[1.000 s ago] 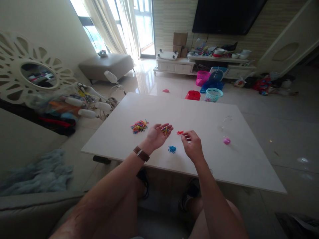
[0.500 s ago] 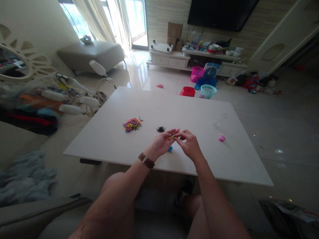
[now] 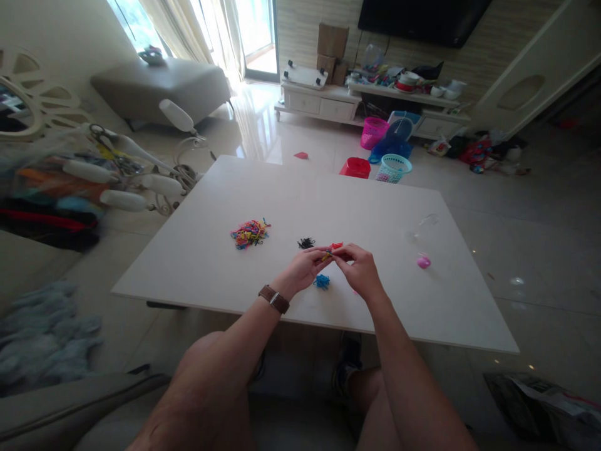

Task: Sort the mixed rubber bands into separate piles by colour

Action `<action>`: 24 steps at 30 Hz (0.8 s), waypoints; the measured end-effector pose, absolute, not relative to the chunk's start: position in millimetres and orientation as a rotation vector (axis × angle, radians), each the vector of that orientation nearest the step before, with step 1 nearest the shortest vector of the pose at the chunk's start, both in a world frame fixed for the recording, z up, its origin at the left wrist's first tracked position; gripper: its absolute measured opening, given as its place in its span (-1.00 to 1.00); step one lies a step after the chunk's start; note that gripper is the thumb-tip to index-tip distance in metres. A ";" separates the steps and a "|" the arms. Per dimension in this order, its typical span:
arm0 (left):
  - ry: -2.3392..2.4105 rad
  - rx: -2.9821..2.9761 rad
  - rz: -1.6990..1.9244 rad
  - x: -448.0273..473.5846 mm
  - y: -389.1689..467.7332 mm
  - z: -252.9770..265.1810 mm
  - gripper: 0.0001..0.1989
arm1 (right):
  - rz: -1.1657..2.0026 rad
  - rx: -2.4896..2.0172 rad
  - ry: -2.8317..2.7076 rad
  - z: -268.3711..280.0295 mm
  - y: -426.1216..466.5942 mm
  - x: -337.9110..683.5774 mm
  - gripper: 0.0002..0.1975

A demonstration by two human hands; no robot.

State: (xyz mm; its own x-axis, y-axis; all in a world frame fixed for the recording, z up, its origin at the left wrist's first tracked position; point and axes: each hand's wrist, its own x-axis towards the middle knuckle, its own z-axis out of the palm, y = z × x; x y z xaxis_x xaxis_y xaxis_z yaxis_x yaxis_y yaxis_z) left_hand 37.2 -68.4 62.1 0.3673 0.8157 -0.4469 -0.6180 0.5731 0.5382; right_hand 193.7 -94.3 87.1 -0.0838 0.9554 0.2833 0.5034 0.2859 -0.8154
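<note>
Over the white table (image 3: 188, 263), my left hand (image 3: 303, 270) is cupped, palm up, with a few small coloured bands (image 3: 327, 255) at its fingers; yellow shows among them. My right hand (image 3: 360, 268) meets it from the right, thumb and fingertips pinched on these bands. Just beyond the hands lies a black pile of bands (image 3: 307, 243), and a red pile (image 3: 336, 245) is partly hidden behind the fingers. A blue pile (image 3: 322, 282) sits below my left hand. A bit of pink (image 3: 355, 292) peeks out beside my right wrist. Farther left is a mixed-colour heap (image 3: 250, 234).
To the right on the table are a pink round object (image 3: 424, 260) and a clear plastic piece (image 3: 428, 220). Past the far edge stand a red stool or bin (image 3: 355, 168) and a light blue basket (image 3: 393, 168). A white lamp (image 3: 162, 185) is near the left edge.
My fingers have drawn closer together, and my left palm has turned so that less of it shows. The blue pile and red pile are more exposed. The view has shifted slightly.
</note>
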 end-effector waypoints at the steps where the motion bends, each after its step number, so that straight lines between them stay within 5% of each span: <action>1: 0.754 0.306 0.950 36.3 -68.7 62.1 -0.80 | 0.696 -1.331 -1.706 86.8 -93.8 192.4 -0.88; 17: 0.876 0.258 1.019 34.2 -59.2 61.7 -0.90 | 0.612 -1.759 -1.162 22.9 -60.0 255.7 -0.79; 24: 0.889 0.167 1.014 33.9 -52.0 63.7 -0.78 | 0.509 -1.918 -1.049 -2.2 -55.6 275.9 -0.78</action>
